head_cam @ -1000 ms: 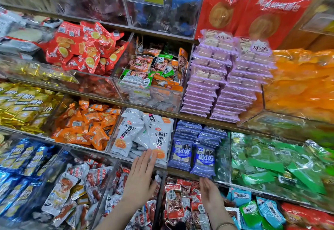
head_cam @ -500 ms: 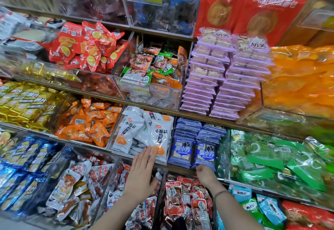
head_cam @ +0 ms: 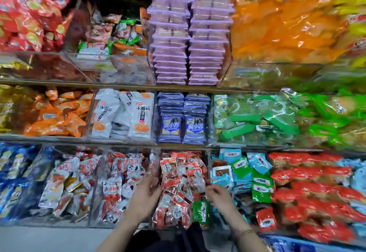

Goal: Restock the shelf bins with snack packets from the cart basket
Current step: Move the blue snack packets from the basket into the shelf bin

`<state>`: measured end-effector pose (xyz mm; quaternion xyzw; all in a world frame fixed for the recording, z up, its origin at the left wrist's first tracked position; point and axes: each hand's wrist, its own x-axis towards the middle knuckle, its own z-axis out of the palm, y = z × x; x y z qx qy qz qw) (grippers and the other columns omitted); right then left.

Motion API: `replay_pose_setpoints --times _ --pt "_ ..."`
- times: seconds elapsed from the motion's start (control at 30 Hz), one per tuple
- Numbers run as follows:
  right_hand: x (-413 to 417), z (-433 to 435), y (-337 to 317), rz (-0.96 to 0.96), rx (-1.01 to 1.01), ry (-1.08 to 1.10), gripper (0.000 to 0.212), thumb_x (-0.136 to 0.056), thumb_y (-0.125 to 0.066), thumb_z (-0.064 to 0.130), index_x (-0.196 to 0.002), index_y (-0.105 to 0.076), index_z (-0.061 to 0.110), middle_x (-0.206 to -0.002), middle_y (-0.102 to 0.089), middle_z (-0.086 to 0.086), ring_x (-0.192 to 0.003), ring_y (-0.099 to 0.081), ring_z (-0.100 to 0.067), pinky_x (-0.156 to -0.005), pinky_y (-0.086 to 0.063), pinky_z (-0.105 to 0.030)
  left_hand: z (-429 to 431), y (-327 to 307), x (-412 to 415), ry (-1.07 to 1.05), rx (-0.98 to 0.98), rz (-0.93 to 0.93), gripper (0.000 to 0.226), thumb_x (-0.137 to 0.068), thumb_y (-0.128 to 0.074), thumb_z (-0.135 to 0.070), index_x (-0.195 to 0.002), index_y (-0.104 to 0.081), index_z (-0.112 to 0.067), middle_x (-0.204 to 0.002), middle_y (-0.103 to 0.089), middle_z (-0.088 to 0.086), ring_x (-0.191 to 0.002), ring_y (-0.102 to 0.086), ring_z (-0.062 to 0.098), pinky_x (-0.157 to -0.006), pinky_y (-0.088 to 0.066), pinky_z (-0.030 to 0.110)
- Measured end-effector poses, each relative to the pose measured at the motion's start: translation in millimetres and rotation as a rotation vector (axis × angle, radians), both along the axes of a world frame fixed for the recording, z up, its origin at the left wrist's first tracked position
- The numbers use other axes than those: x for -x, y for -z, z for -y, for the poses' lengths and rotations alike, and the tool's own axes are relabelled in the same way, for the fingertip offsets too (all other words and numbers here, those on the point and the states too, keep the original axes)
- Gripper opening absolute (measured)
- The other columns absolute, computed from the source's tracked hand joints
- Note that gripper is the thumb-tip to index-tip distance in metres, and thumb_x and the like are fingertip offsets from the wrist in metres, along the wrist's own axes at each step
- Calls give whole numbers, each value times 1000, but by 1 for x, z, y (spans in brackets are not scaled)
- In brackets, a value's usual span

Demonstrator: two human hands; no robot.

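Observation:
A clear bottom-shelf bin holds a heap of small red snack packets, with one green packet at its front right corner. My left hand lies with straight fingers against the left edge of that heap, by the bin's divider. My right hand is at the heap's right edge with its fingers curled; motion blur hides whether they pinch a packet. The cart basket is not in view.
Neighbouring bottom bins hold red-and-white packets on the left and teal and green packets on the right. The shelf above carries white pouches, stacked blue packs and green bags. Purple trays are stacked higher up.
The camera has tilted down and moved closer. Both hands dropped from the middle shelf's edge to the red-packet bin, the left one shifting right onto the heap.

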<state>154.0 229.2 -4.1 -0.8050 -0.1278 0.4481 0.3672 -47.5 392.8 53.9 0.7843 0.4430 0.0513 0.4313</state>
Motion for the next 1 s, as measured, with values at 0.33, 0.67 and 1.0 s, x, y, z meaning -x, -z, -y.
replay_pose_setpoints --times 0.33,0.67,1.0 --pt "34 117 14 -57 -5 104 16 -91 -55 0 -80 -58 12 -67 -59 -12 -43 -52 -2 -43 -37 -13 86 42 51 269 265 -359 26 -91 -57 -8 -69 -51 -19 -78 -56 5 -87 -59 25 -86 -44 33" --pt "111 246 40 -39 186 350 34 -94 -53 8 -60 -52 15 -49 -49 10 -46 -45 -6 -43 -36 -15 140 65 82 490 259 -526 24 -94 -49 -18 -71 -49 -23 -90 -56 1 -82 -53 15 -71 -37 23" --pt "159 350 23 -156 230 639 23 -94 -45 3 -74 -49 12 -63 -48 -3 -47 -44 -13 -44 -26 -18 224 83 122 249 512 -508 15 -88 -51 -6 -75 -57 -8 -75 -57 6 -59 -54 17 -42 -32 17"
